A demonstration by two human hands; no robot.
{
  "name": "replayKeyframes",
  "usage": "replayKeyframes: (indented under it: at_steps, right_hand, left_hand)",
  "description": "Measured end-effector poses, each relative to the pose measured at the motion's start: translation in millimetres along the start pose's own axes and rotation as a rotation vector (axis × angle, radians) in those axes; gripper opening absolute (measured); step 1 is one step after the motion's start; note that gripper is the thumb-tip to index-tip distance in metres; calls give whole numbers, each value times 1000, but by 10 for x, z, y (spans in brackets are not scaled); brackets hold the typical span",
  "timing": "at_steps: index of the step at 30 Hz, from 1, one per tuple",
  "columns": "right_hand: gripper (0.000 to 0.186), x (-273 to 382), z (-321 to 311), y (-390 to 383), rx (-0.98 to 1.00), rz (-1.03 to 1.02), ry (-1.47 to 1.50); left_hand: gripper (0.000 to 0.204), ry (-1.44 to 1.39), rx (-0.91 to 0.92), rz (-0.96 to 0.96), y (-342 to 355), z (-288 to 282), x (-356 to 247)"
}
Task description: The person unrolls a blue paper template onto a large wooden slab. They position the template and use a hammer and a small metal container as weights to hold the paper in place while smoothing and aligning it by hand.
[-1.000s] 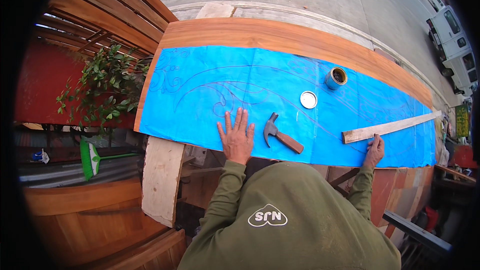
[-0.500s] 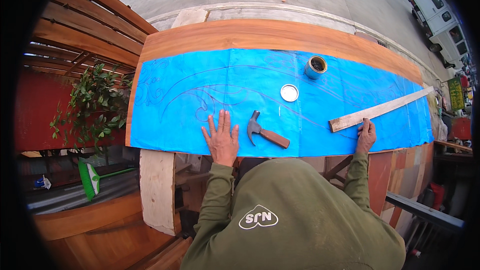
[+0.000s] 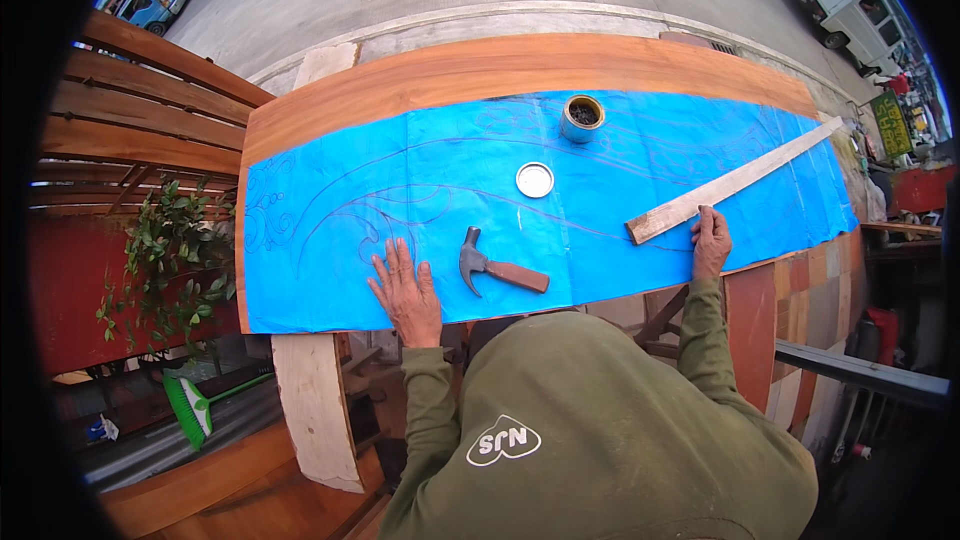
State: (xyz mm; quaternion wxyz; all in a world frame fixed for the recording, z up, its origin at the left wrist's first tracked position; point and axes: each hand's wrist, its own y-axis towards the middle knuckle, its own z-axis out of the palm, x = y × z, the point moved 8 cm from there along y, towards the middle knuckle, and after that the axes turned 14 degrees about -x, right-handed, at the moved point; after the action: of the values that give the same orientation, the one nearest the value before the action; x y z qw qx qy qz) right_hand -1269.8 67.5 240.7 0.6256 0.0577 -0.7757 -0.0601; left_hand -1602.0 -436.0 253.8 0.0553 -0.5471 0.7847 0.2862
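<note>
Here left hand (image 3: 405,290) flat, grip open, on blue sheet (image 3: 420,170); right hand (image 3: 710,240) fingertips on wooden strip (image 3: 735,180), grasping nothing.

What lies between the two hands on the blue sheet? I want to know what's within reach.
In the head view, a claw hammer lies on the blue sheet between the left hand and right hand.

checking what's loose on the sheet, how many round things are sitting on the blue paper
2: an open tin can near the far edge of the blue sheet, and a flat round lid nearer the person, just beyond the hammer. None looks hidden.
</note>
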Motion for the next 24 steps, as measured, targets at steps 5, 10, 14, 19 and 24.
replayKeyframes:
  at_steps: [5, 10, 14, 19, 24]
  right_hand:
    - [31, 16, -2, -1, 1, -2, 3]
    - [32, 14, 3, -15, 17, 15, -11]
    - [31, 23, 0, -4, 2, 6, -30]
    - [31, 5, 24, 7, 10, 28, -3]
    - [33, -31, 25, 23, 19, 46, -20]
  left_hand:
    - [59, 64, -85, -24, 74, -81, 227]
    - [58, 93, -87, -13, 69, -23, 291]
    - [55, 116, -101, -3, 69, -14, 273]
    - [49, 161, -47, -22, 81, 3, 274]
    - [47, 173, -54, -31, 92, -6, 256]
